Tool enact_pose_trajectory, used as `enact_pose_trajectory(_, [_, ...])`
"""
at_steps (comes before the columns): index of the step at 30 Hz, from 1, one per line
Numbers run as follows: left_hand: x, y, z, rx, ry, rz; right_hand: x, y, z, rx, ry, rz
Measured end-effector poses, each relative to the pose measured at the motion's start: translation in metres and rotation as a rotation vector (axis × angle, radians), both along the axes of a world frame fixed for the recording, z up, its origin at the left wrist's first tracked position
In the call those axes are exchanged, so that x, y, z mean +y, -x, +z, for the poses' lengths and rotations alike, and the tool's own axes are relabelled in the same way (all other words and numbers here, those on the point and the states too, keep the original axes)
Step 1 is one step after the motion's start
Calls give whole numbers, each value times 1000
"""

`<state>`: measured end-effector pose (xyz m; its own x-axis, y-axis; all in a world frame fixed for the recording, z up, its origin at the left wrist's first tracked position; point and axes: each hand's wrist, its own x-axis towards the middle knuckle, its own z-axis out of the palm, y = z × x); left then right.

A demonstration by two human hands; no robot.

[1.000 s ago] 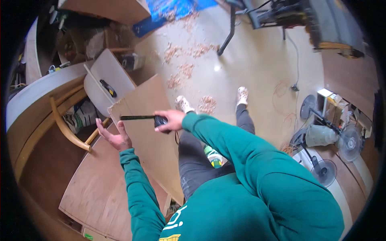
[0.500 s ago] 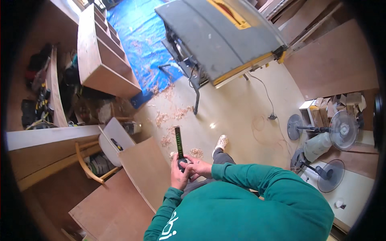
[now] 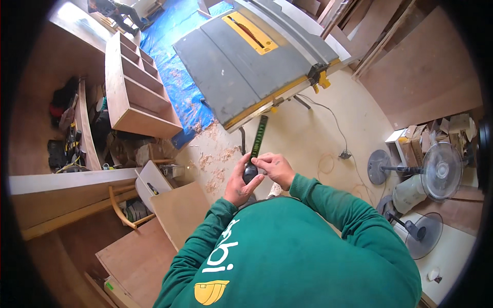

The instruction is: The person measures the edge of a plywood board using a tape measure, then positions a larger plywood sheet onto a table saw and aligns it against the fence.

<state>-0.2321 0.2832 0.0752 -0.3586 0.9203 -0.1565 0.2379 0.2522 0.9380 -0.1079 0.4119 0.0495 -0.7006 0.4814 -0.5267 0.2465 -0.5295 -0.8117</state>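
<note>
A dark tape measure (image 3: 250, 173) is in my left hand (image 3: 237, 184), with the fingers and thumb wrapped round its case. Its dark blade (image 3: 260, 134) with green markings sticks out away from me, toward the near edge of a grey table saw (image 3: 221, 66). My right hand (image 3: 279, 168) pinches the blade between thumb and fingers where it leaves the case. Both hands are close together in front of my body. The far end of the blade is free in the air, below the saw's edge in the picture.
A wooden shelf unit (image 3: 146, 82) stands on a blue tarp (image 3: 177, 77) at the far left, where another person (image 3: 115, 10) is. Wood shavings (image 3: 218, 154) lie on the floor. Right are two fans (image 3: 439, 169) and a cable (image 3: 336, 123); wooden panels (image 3: 138, 256) lie left.
Both hands have come up and to the right with the tape measure. My right hand has shifted from the case to the blade. The saw shows more fully, and another person has come into view.
</note>
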Motion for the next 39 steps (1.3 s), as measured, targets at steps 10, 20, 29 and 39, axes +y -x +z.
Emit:
enact_pose_trajectory(10, [127, 94, 19, -241, 40, -371, 150, 36, 2, -177, -241, -104])
enact_pose_trajectory(20, [265, 219, 47, -260, 221, -630, 237, 114, 13, -167, -176, -150])
enact_pose_trajectory(29, [281, 270, 30, -161, 301, -439, 299, 4, -7, 39, 21, 405])
enact_pose_trajectory(39, [277, 254, 30, -228, 493, -189, 450, -166, -187, -294, 269, -1128])
